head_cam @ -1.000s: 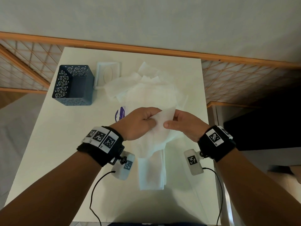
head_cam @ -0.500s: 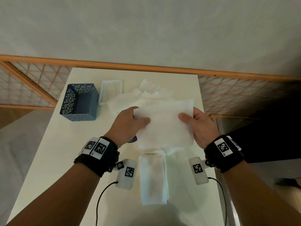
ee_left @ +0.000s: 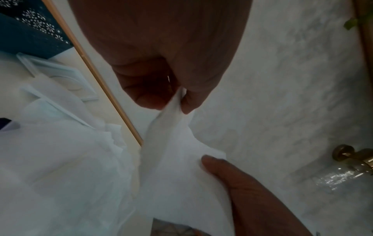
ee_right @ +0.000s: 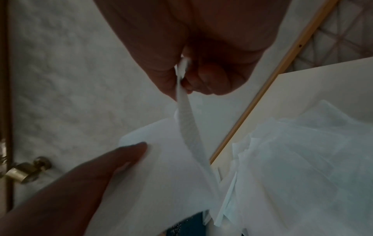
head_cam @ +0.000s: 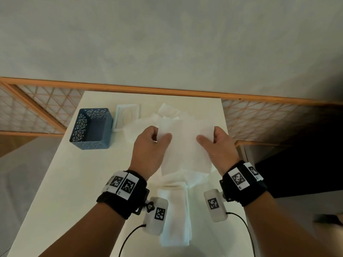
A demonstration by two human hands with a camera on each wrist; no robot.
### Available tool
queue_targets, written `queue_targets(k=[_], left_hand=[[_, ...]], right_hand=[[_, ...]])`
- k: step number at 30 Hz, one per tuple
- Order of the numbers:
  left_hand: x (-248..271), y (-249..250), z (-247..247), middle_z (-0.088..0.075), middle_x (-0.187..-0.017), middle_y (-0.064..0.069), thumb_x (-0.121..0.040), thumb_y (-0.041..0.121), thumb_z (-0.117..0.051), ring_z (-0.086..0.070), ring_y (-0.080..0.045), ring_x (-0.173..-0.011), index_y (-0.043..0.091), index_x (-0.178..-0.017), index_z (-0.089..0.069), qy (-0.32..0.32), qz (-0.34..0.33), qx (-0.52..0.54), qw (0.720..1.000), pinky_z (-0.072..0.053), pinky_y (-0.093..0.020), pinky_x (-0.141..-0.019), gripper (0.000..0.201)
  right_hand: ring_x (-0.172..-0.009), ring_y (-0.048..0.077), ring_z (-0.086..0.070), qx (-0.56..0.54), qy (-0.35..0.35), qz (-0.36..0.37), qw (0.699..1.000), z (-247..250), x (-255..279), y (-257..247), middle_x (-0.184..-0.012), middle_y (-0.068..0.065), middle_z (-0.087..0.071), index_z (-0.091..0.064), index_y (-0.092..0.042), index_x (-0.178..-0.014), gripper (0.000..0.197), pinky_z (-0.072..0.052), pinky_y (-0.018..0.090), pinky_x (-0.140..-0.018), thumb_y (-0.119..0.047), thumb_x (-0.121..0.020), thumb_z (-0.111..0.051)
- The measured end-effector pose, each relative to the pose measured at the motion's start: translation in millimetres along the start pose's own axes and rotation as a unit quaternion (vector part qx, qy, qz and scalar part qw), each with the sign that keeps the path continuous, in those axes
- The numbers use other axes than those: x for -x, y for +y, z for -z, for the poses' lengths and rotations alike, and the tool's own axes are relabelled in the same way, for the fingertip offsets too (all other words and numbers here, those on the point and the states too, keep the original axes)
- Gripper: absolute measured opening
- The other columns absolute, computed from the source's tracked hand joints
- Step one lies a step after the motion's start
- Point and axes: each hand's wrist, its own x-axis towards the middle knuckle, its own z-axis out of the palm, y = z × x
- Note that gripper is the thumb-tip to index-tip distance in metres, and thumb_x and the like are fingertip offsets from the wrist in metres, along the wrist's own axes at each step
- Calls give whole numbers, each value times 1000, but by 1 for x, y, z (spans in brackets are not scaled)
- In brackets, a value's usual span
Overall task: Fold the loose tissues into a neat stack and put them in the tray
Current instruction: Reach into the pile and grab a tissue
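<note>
We hold one thin white square tissue sheet spread in the air above the white tabletop, over the loose heap of crumpled white tissues and just beyond the narrow folded stack of white tissues lying near us. Our left hand has its grip pinched on the sheet's left edge, thumb on top, and our right hand pinches the right edge the same way; both wrist views show the paper nipped between thumb and fingers. The dark blue perforated square tray stands well apart at the far left, beside a white rectangular frame-like lid. The sheet is flimsy, so we judge that pulling the edges apart too hard could tear it, and uneven hands would give a skewed fold that spoils the stack. Compared with half a second ago, the sheet is held in much the same spread, with our hands a little closer together.
</note>
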Motion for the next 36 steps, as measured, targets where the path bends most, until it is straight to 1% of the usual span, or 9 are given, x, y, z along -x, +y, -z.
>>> queue_targets(k=[4, 6, 12, 17, 23, 26, 28, 31, 36], left_hand=[[11, 7, -12, -66, -85, -20, -91, 44, -69, -60, -35, -69, 6, -89, -53, -21, 24, 43, 999, -57, -55, -71, 42], [14, 10, -16, -64, -85, -18, -87, 48, -68, -57, -30, -70, 0, -95, -53, -23, 30, 59, 998, -56, -59, -71, 51], [15, 8, -23, -74, -100, -15, -93, 40, -67, -71, -33, -88, 8, -100, -68, -29, 54, 111, 992, -54, -49, -68, 33], [15, 2, -23, -70, -89, -3, -99, 46, -69, -68, -19, -81, 14, -92, -62, -52, 72, 161, 983, -38, -13, -47, 33], [15, 3, -24, -78, -108, -7, -95, 39, -77, -78, -20, -94, 10, -121, -62, -63, 51, 170, 982, -60, -31, -74, 42], [11, -5, -22, -78, -109, -3, -102, 32, -65, -76, -20, -96, 16, -119, -66, -49, 59, 157, 985, -58, -29, -69, 23], [9, -9, -21, -78, -106, -1, -106, 26, -56, -75, -18, -92, 16, -117, -68, -48, 71, 170, 982, -58, -29, -69, 19], [11, -15, -17, -68, -88, 2, -109, 24, -52, -59, -3, -60, 9, -105, -65, -59, 71, 146, 985, -41, -13, -49, 20], [19, -34, -11, -63, -92, -10, -99, 34, -64, -59, -21, -81, -7, -103, -58, -99, 109, 182, 972, -48, -34, -76, 42]], right_hand=[[-85, 24, -74, 20, -25, 25, 999, -13, 11, -15, -92, 3, -76, -66, -22, -104, 16, -62, 49, -80, -27, -92, -74], [-86, 20, -74, 13, -43, 31, 999, -18, 15, -22, -93, 1, -76, -67, -21, -105, 14, -63, 42, -79, -24, -93, -74], [-69, 6, -67, 0, -68, 46, 997, -33, 23, -29, -79, -6, -73, -71, -20, -103, 8, -52, 20, -64, -20, -96, -73], [-71, 10, -64, 4, -95, 52, 994, -38, 26, -28, -81, -4, -71, -75, -23, -109, 12, -54, 25, -68, -24, -97, -71], [-81, 8, -65, 42, -157, 97, 982, -39, 35, -29, -105, 0, -67, -65, -47, -108, 29, -52, 18, -71, -23, -92, -71], [-85, 8, -62, 41, -120, 108, 986, -34, 36, -24, -113, -6, -63, -69, -35, -119, 36, -48, 15, -75, -41, -84, -65], [-88, 6, -60, 51, -56, 104, 992, -28, 32, -17, -118, -6, -63, -68, -31, -126, 35, -46, 11, -76, -34, -91, -64], [-89, 0, -60, 104, -22, 32, 994, -21, 24, -7, -123, -12, -60, -63, -28, -133, 34, -43, 8, -75, -36, -100, -64], [-59, 11, -56, 51, -97, -57, 992, -21, 27, 19, -69, -4, -63, -73, -11, -98, 22, -43, 19, -62, -32, -99, -68]])
